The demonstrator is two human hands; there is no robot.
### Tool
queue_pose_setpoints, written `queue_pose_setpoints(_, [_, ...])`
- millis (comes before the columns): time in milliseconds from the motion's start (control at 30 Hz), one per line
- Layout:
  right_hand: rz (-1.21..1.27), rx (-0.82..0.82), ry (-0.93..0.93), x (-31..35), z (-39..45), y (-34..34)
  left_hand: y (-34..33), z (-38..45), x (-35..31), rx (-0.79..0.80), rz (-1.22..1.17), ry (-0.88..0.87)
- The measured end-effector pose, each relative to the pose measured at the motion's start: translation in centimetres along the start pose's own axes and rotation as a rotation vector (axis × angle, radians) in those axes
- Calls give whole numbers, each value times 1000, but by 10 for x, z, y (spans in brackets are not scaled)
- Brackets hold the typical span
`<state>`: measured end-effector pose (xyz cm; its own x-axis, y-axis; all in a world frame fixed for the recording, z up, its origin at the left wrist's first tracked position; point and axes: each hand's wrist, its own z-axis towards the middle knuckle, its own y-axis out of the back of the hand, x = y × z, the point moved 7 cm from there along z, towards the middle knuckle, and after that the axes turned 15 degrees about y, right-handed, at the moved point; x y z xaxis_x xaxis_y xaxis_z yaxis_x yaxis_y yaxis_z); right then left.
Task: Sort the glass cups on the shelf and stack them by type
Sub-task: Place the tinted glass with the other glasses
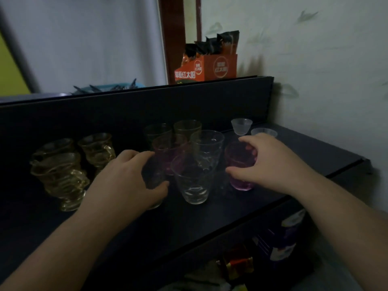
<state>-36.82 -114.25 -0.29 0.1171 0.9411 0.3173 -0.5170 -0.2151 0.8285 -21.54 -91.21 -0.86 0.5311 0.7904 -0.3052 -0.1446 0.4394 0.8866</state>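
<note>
On the dark shelf [304, 152] stand several glass cups. My right hand [270, 162] is wrapped around a purple cup [241, 175] at the right. My left hand [128, 179] grips a dark cup [152, 175], mostly hidden by the fingers. Between the hands stands a clear cup [194, 183], with another clear cup [206, 148] and a reddish cup [168, 150] behind it. Two darker cups [186, 127] stand at the back. Three amber wavy cups [60, 177] are grouped at the left. Two small frosted cups [241, 126] sit at the back right.
An orange box of sachets [212, 66] and a blue basket [109, 88] sit on the upper ledge. The white wall [325, 80] closes the right side. Below the shelf's front edge lie packets and boxes [281, 244].
</note>
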Motion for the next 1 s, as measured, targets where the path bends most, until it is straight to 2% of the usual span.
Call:
queue_pose_setpoints(300, [20, 38, 208, -14, 32, -19, -11, 8, -17, 41, 105, 51])
queue_pose_setpoints(1000, [-13, 164, 240, -27, 61, -30, -28, 29, -32, 118, 262, 172])
